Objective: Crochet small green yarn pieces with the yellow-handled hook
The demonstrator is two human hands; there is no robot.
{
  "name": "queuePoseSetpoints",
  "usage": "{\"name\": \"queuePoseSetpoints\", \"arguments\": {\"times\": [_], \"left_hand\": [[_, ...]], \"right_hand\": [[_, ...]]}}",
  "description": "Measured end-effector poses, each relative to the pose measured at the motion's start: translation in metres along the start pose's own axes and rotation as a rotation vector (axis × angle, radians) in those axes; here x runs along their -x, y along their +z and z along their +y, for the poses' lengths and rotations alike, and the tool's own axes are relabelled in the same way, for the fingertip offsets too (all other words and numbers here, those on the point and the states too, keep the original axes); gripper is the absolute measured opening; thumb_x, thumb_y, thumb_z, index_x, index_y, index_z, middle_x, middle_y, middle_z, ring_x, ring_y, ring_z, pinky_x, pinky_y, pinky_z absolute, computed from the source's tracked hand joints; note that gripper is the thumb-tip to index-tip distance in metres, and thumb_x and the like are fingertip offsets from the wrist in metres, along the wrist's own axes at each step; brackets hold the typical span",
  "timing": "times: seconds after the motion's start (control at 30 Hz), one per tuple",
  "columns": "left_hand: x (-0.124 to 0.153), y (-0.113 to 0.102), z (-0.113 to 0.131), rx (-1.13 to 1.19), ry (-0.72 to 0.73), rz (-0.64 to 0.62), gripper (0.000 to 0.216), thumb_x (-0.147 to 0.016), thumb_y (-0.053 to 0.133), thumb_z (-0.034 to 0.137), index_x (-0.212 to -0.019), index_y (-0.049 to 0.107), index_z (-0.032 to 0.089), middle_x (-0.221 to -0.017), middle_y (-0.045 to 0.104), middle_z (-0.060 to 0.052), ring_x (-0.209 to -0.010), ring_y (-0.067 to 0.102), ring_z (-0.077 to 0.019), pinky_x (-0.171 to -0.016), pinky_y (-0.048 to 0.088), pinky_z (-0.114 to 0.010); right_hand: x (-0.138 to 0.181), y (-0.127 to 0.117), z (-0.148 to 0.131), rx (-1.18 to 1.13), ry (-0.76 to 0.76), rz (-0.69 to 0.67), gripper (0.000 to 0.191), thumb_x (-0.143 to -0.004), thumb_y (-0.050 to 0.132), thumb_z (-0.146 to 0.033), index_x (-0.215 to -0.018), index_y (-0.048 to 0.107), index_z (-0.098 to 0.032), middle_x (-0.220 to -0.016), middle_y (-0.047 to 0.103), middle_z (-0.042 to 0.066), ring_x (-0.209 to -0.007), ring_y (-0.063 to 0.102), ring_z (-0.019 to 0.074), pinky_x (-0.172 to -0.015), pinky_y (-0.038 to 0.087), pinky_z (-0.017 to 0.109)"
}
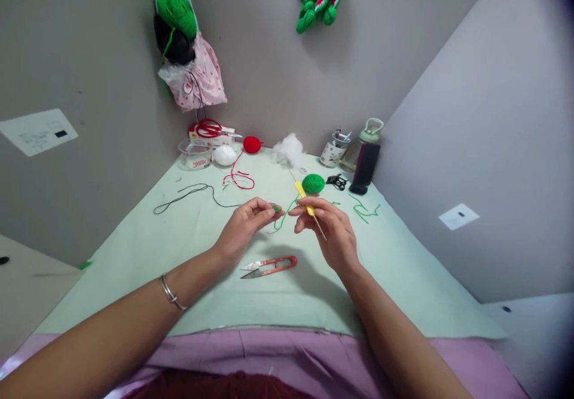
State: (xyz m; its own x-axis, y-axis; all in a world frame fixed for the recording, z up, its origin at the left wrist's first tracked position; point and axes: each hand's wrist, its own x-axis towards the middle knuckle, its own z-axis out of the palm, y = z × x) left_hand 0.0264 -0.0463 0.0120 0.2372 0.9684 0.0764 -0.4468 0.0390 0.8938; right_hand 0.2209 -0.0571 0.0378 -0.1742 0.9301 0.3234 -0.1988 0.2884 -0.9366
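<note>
Between thumb and fingertips, my left hand [244, 227] pinches a small loop of green yarn [275, 208] above the table. My right hand [329, 228] is closed on a crochet hook [305, 199] with a yellow handle and thin metal ends, its upper end slanting away from me. A green strand hangs between the two hands and runs back toward a green yarn ball [313, 183] just behind the right hand. Orange-handled thread snips [269, 266] lie on the table below the hands, blades pointing left.
Along the back stand a red yarn ball [252, 144], white stuffing [289, 149], a pen holder [335, 150], a bottle [359, 148] and a propped phone [365, 167]. Red scissors [210, 128] rest on a box. Black cord [197, 187] lies left, green scraps [365, 209] right. Walls enclose the table.
</note>
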Motion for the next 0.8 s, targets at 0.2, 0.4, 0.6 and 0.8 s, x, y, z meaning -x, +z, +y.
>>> {"name": "queuePoseSetpoints", "arguments": {"times": [0.2, 0.4, 0.6, 0.8], "left_hand": [[0.0, 0.002, 0.003, 0.015, 0.003, 0.037, 0.023, -0.078, 0.085, 0.034, -0.079, 0.068, 0.018, -0.107, 0.075, -0.006, -0.112, 0.07, -0.0247, -0.115, 0.042, -0.046], [0.0, 0.003, 0.004, 0.004, 0.003, 0.058, 0.021, -0.078, 0.083, 0.031, -0.077, 0.067, 0.019, -0.112, 0.075, -0.007, -0.116, 0.068, -0.0254, -0.117, 0.039, -0.046], [0.0, 0.002, 0.002, -0.014, 0.012, 0.074, 0.02, -0.08, 0.081, 0.032, -0.078, 0.066, 0.019, -0.113, 0.075, -0.007, -0.117, 0.066, -0.026, -0.118, 0.037, -0.047], [0.001, 0.001, 0.002, -0.032, -0.006, 0.051, 0.021, -0.081, 0.08, 0.033, -0.077, 0.066, 0.019, -0.118, 0.074, -0.008, -0.116, 0.067, -0.026, -0.116, 0.038, -0.046]], "right_hand": [[0.0, 0.0, 0.001, 0.064, -0.065, 0.093, 0.019, -0.083, 0.081, -0.028, -0.1, 0.074, -0.025, -0.091, 0.081, 0.002, -0.062, 0.068, 0.0132, -0.061, 0.056, 0.029], [0.003, -0.001, 0.006, 0.192, -0.207, 0.254, 0.033, -0.101, 0.06, -0.048, -0.1, 0.078, -0.021, -0.073, 0.072, 0.001, -0.06, 0.062, 0.0125, -0.06, 0.051, 0.029], [0.007, 0.004, 0.007, 0.273, -0.345, 0.306, 0.03, -0.105, 0.055, -0.042, -0.095, 0.074, -0.021, -0.082, 0.069, 0.001, -0.062, 0.063, 0.012, -0.061, 0.052, 0.031], [0.011, 0.005, 0.01, 0.444, -0.494, 0.284, 0.024, -0.107, 0.051, -0.035, -0.101, 0.072, -0.024, -0.08, 0.066, 0.0, -0.066, 0.064, 0.0147, -0.068, 0.054, 0.035]]}}
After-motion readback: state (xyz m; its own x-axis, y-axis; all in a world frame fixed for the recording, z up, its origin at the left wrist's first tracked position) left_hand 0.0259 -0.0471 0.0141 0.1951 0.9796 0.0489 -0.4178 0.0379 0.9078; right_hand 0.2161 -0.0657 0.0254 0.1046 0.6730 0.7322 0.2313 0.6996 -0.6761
